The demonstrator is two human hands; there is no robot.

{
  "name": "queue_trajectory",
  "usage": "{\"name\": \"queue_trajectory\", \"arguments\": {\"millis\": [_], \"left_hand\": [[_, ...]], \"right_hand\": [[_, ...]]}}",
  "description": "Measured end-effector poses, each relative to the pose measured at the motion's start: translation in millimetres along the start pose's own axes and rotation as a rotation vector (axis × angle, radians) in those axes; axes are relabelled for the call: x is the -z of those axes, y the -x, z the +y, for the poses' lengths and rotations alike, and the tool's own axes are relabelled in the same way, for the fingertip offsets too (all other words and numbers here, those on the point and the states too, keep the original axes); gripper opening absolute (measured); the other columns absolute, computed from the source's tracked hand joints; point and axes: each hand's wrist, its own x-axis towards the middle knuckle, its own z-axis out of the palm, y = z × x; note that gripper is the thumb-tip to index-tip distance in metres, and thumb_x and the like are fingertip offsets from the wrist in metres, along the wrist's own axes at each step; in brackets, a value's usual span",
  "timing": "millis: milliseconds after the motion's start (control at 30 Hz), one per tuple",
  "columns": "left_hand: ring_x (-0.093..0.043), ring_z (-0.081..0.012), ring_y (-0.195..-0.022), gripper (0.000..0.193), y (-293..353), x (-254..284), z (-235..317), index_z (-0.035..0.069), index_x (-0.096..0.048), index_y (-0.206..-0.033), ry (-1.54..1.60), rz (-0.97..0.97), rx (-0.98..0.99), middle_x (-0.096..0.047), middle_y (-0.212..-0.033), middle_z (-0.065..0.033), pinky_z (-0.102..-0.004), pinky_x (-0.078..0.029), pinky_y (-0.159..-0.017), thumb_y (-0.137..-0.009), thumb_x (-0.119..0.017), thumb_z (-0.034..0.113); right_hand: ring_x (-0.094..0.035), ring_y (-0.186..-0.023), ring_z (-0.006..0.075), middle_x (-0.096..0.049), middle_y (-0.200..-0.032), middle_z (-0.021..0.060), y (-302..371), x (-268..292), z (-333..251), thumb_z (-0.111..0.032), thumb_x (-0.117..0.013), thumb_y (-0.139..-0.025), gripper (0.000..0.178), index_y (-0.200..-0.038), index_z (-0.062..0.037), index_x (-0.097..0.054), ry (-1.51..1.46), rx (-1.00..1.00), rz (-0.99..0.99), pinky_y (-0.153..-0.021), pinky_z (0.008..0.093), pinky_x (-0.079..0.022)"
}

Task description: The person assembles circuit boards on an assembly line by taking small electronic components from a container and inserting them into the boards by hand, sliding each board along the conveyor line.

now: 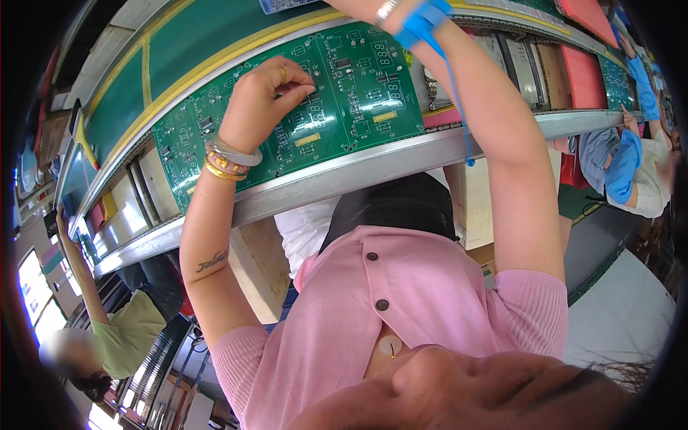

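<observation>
A large green circuit board panel (pixel 330 136) lies across the metal rails of the line in front of me. It carries digit displays, small black chips and yellow strips. Over its middle my left hand (pixel 265 97) is closed, thumb and fingertips pinched together close to the board's surface. Whatever sits between those fingertips is too small to make out. My right hand (pixel 358 7) reaches past the far side of the board, next to a blue bin (pixel 283 6) at the top edge. Its fingers fall outside the picture. A blue strap (pixel 423 25) with a hanging cord wraps that wrist.
A silver rail (pixel 322 168) runs along the near edge, between my body and the board. Beyond the board stretches a green work surface (pixel 215 36) with yellow tape. Red panels (pixel 582 75) stand farther right. Co-workers are at the far left (pixel 132 330) and far right (pixel 631 165).
</observation>
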Motion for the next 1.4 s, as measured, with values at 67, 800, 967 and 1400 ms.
{"name": "queue_trajectory", "arguments": {"millis": [67,800,967,1400], "left_hand": [[-0.063,-0.0182,-0.072,0.013,1.4,-3.1,-1.4,-0.001,-0.068,-0.089,-0.023,0.048,-0.054,-0.061,-0.09,-0.0071,-0.0276,-0.052,-0.067,-0.079,-0.071,0.008],[-0.062,-0.0253,-0.078,0.013,-4.8,-13.3,-1.2,0.003,-0.069,-0.089,-0.154,0.071,-0.181,-0.058,-0.094,-0.0079,-0.0333,-0.051,-0.068,-0.076,-0.069,0.004],[-0.061,-0.0263,-0.081,0.012,-1.6,-14.4,2.7,0.003,-0.068,-0.086,-0.31,0.107,-0.28,-0.057,-0.093,-0.0072,-0.0355,-0.051,-0.069,-0.075,-0.069,0.006],[-0.062,-0.0263,-0.078,0.015,-19.1,4.0,8.5,0.007,-0.068,-0.093,-0.301,0.072,-0.39,-0.06,-0.093,-0.008,-0.0328,-0.05,-0.068,-0.078,-0.069,0.008]], "right_hand": [[-0.061,-0.088,0.025,-0.067,-0.076,0.0092,-17.6,-14.7,1.0,-0.017,-0.06,-0.076,0.014,-0.072,-0.0071,-0.069,0.132,-0.035,-0.209,-0.079,0.0372,-0.047],[-0.057,-0.081,0.0291,-0.062,-0.081,0.0103,26.2,27.8,-17.0,-0.012,-0.064,-0.078,0.006,-0.08,-0.0061,-0.063,-0.319,-0.086,0.128,-0.074,0.0383,-0.048],[-0.056,-0.081,0.0295,-0.06,-0.081,0.0093,42.3,34.7,-21.1,-0.012,-0.062,-0.08,0.007,-0.082,-0.0051,-0.063,-0.436,-0.17,0.136,-0.074,0.0374,-0.047],[-0.056,-0.082,0.0245,-0.057,-0.079,0.0049,106.7,33.4,-33.7,-0.016,-0.068,-0.077,0.009,-0.081,-0.0088,-0.065,-0.618,-0.36,-0.032,-0.072,0.0362,-0.048]]}}
